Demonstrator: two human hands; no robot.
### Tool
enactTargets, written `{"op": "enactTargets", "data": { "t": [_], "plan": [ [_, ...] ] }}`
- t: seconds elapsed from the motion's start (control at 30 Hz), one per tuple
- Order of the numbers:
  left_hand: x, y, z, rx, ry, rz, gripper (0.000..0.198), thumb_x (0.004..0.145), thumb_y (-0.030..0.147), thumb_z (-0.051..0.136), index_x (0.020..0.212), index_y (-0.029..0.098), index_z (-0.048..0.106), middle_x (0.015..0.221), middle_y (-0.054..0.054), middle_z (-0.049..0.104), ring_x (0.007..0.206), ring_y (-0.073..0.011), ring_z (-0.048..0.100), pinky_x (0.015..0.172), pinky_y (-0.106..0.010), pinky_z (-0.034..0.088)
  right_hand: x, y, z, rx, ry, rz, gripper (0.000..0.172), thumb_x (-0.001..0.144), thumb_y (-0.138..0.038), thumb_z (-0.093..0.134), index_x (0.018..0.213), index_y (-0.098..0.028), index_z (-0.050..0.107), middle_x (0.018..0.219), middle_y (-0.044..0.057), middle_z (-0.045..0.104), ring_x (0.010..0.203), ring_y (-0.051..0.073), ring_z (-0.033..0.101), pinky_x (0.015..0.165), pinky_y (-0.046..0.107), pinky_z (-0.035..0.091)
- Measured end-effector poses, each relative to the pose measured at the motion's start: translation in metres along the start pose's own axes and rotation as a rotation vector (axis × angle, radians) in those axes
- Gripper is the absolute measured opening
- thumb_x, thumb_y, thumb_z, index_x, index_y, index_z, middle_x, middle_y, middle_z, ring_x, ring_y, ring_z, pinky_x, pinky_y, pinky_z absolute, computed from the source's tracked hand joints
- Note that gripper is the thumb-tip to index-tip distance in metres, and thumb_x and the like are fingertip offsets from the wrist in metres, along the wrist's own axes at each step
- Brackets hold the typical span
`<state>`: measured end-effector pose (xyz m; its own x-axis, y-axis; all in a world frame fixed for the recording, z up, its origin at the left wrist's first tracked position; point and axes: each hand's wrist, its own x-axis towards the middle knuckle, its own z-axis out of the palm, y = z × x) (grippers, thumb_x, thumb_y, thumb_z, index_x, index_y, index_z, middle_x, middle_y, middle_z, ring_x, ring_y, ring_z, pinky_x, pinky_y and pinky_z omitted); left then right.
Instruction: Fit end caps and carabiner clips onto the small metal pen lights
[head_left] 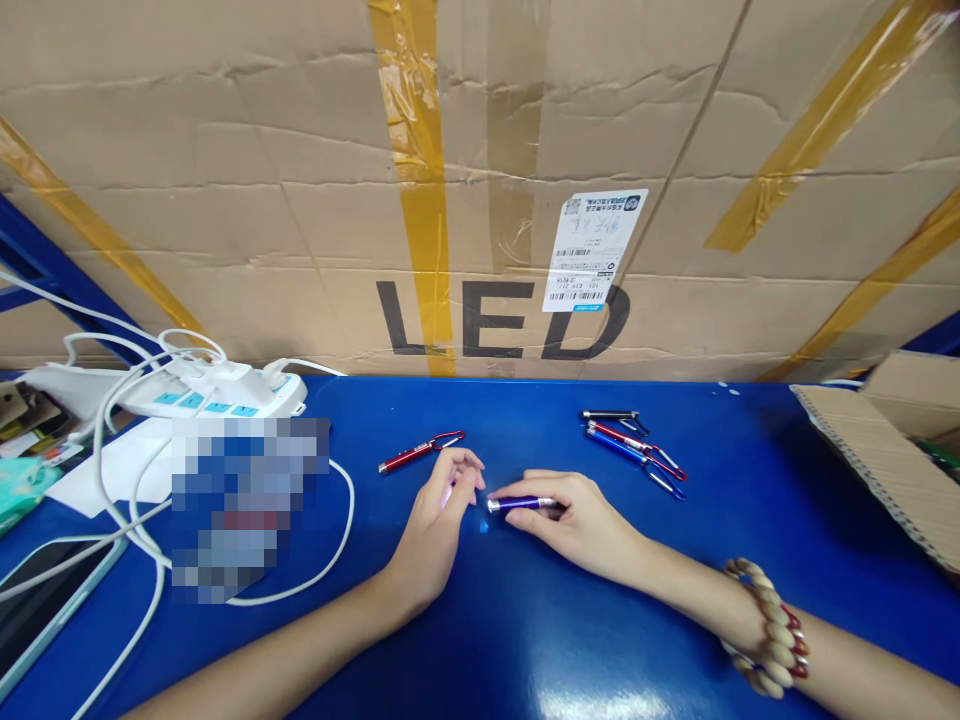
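Observation:
My right hand [581, 515] is closed round a small purple-blue flashlight [523, 504], thumb and fingers along its barrel. The silver tip points left, at my left hand [442, 510], and a faint glow shows on that palm and on the table below. My left hand holds nothing; its fingers are loosely curled and stand just off the flashlight's tip. Behind it lies a red flashlight [409, 458] with a carabiner clip. Beyond my right hand, a black flashlight [606, 414], another red flashlight [616, 435] and a blue flashlight [619, 445] lie close together, clips to the right.
A large cardboard box [300, 230] marked LED stands along the back of the blue table [465, 640]. At left are a white power strip [232, 390], looping white cables [346, 520], a phone [56, 600] and a blurred-out item. An open carton [870, 470] sits at right.

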<state>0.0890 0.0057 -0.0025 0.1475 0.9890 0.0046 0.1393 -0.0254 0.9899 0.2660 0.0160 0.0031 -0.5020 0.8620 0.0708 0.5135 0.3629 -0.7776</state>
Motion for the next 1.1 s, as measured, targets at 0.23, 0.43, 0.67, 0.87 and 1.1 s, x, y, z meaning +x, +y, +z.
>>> {"op": "enactTargets", "data": {
  "t": [0.23,0.43,0.67,0.87,1.1],
  "plan": [
    [0.0002,-0.0005,-0.0001,-0.003,-0.006,0.002,0.017,0.090,0.033,0.036,0.086,0.022,0.047,0.082,0.000,0.050,0.077,-0.0171,0.046,0.066,-0.029,0.032,0.0002,0.0020,-0.0009,-0.007,-0.014,-0.007,0.025,0.086,-0.035,0.056,0.104,-0.025,0.070,0.081,0.001,0.065,0.065,0.011,0.055,0.056,0.021,0.036],
    [-0.0008,-0.0003,-0.0007,0.001,-0.007,0.006,0.018,0.090,0.034,0.036,0.085,0.022,0.048,0.083,-0.001,0.050,0.077,-0.0174,0.046,0.066,-0.029,0.032,0.0008,0.0026,-0.0005,0.002,-0.021,-0.012,0.025,0.085,-0.036,0.058,0.104,-0.025,0.070,0.080,0.001,0.066,0.065,0.011,0.055,0.057,0.021,0.037],
    [-0.0003,-0.0002,-0.0009,0.000,-0.016,0.001,0.016,0.091,0.032,0.036,0.085,0.022,0.048,0.082,0.000,0.050,0.077,-0.0168,0.046,0.066,-0.029,0.032,-0.0002,0.0003,-0.0005,-0.021,-0.022,-0.012,0.028,0.085,-0.039,0.056,0.104,-0.025,0.070,0.081,0.001,0.066,0.064,0.011,0.055,0.056,0.021,0.036],
    [-0.0004,-0.0004,-0.0005,0.004,-0.016,0.003,0.017,0.091,0.032,0.036,0.084,0.022,0.048,0.081,0.000,0.050,0.076,-0.0169,0.047,0.065,-0.029,0.032,-0.0001,0.0004,-0.0015,-0.055,-0.018,-0.020,0.029,0.090,-0.037,0.048,0.107,-0.025,0.069,0.081,0.002,0.065,0.064,0.011,0.055,0.056,0.021,0.035],
    [-0.0005,0.0002,-0.0005,0.016,-0.008,0.027,0.016,0.091,0.031,0.036,0.085,0.022,0.048,0.083,0.000,0.050,0.077,-0.0173,0.046,0.066,-0.029,0.033,-0.0001,0.0014,-0.0019,-0.052,-0.043,-0.041,0.024,0.088,-0.037,0.053,0.104,-0.029,0.069,0.087,-0.002,0.068,0.073,0.012,0.059,0.063,0.021,0.038]
  ]
}}
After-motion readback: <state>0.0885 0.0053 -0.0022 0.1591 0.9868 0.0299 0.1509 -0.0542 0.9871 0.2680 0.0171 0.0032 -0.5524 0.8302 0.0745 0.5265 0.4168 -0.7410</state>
